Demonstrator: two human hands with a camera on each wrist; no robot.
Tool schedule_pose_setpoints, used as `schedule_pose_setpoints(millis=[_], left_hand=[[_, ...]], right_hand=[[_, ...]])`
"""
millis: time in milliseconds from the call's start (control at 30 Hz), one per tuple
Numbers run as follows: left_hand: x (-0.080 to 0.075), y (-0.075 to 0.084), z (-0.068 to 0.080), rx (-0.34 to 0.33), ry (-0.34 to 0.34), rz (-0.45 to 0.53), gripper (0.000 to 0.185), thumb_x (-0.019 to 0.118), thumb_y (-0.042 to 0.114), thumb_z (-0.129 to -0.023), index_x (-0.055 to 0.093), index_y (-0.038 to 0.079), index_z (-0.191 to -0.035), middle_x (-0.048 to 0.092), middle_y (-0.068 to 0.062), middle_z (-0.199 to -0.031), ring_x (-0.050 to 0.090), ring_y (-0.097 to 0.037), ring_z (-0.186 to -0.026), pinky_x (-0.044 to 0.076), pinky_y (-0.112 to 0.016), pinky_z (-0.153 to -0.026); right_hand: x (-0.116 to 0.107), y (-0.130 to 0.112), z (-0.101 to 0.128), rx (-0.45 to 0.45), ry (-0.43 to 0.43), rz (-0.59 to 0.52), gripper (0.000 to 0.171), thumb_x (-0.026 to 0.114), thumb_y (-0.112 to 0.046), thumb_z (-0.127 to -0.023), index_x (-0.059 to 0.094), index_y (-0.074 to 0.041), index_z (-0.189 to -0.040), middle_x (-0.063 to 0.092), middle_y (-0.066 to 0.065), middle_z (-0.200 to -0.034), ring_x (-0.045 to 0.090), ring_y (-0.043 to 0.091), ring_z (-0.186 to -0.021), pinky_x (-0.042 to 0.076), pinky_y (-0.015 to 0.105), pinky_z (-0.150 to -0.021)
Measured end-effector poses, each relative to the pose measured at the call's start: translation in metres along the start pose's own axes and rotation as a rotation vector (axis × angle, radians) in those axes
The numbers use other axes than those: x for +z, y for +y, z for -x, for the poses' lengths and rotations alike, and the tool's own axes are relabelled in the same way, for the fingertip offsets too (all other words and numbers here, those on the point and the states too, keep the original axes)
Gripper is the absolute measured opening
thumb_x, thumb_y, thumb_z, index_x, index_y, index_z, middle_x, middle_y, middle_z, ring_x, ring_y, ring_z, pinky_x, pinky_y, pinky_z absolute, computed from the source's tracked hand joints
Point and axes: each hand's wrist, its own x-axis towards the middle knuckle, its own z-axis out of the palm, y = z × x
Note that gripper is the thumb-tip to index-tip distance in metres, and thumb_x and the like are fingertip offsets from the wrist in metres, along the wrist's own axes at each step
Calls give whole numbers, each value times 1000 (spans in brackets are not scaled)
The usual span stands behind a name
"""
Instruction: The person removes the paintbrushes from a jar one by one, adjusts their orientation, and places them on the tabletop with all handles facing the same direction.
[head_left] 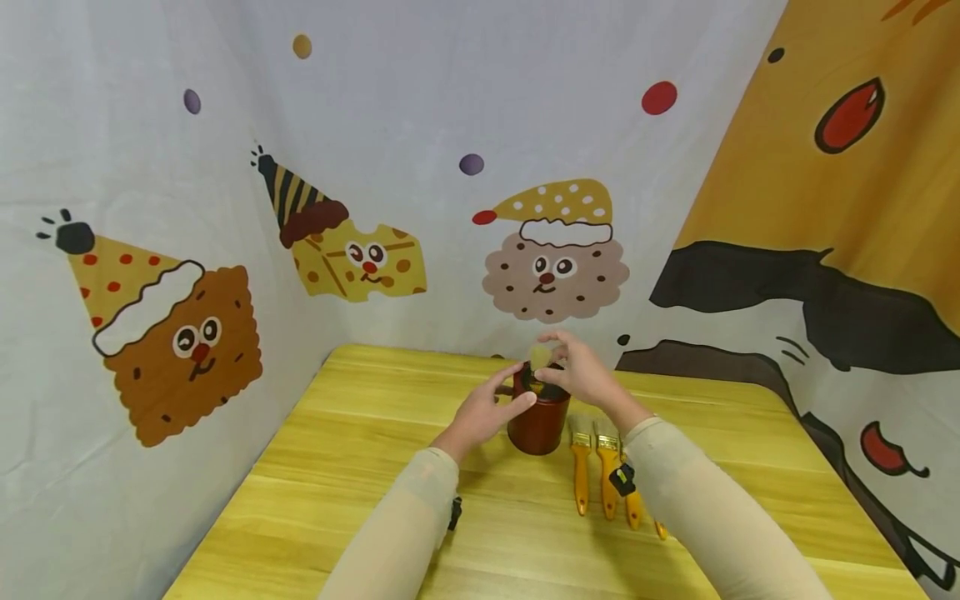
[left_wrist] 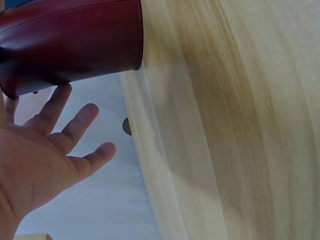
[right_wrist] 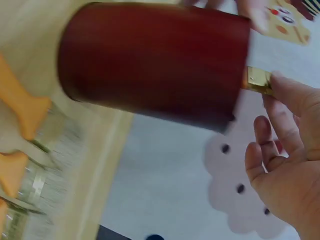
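Note:
A dark red cylindrical holder (head_left: 537, 427) stands upright on the wooden table. My right hand (head_left: 588, 379) is above its mouth and pinches a paintbrush (right_wrist: 258, 80) by the gold-coloured metal band. The brush's pale bristles (head_left: 540, 357) point up, and its lower part is hidden inside the holder. At the holder's left side, my left hand (head_left: 487, 412) touches it near the rim with thumb and fingers spread. In the left wrist view, the outer fingers (left_wrist: 82, 117) extend loosely, and one fingertip meets the holder's wall.
Several paintbrushes with orange handles (head_left: 581, 479) lie side by side on the table to the right of the holder, bristles pointing away. My right forearm partly covers them. The wooden table (head_left: 360, 433) meets a cartoon-printed cloth (head_left: 442, 100) at its back edge.

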Motion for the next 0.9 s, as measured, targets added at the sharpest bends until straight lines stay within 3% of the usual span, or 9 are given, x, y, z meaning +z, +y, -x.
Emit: schedule_pose_setpoints(millis=[267, 367, 533, 667, 767, 900], left_hand=[[1, 1, -1, -36, 29, -18, 62, 57, 69, -88, 31, 61, -144, 50, 2, -148, 52, -25, -133, 45, -59, -102], [1, 0, -2, -34, 32, -22, 63, 57, 70, -88, 31, 60, -145, 51, 1, -147, 52, -26, -133, 45, -60, -102], [2, 0, -2, -36, 31, -16, 65, 58, 72, -86, 31, 60, -145, 52, -1, -146, 51, -32, -134, 45, -61, -101], [3, 0, -3, -36, 28, -11, 66, 58, 72, -85, 31, 61, -144, 52, 0, -147, 50, -33, -135, 45, -60, -101], [3, 0, -3, -37, 28, -11, 66, 58, 72, -85, 31, 61, -144, 52, 0, -147, 50, -33, -135, 45, -61, -101], [3, -1, -4, -44, 31, -11, 65, 58, 72, -86, 31, 60, -145, 53, -1, -145, 50, -35, -135, 45, -61, -101]], right_hand=[[-63, -12, 11, -46, 254, -146, 63, 70, -41, -91, 39, -35, -147, 69, 8, -100, 64, 23, -91, 51, 35, -78], [-91, -10, 22, -27, 333, -181, 65, 69, -41, -91, 37, -37, -148, 68, 10, -106, 62, 18, -92, 49, 29, -77], [-127, 11, 48, 40, 403, -92, 67, 66, -44, -92, 35, -38, -150, 68, 6, -117, 63, 3, -95, 49, 16, -77], [-145, 40, 76, 121, 397, 26, 68, 62, -52, -92, 33, -39, -152, 67, 9, -122, 64, 7, -96, 52, 29, -84], [-154, 67, 96, 188, 364, 106, 71, 59, -56, -92, 31, -35, -154, 65, 15, -127, 66, 21, -101, 53, 48, -86], [-163, 99, 117, 262, 309, 140, 75, 58, -57, -93, 29, -28, -157, 64, 23, -128, 67, 33, -103, 54, 54, -82]])
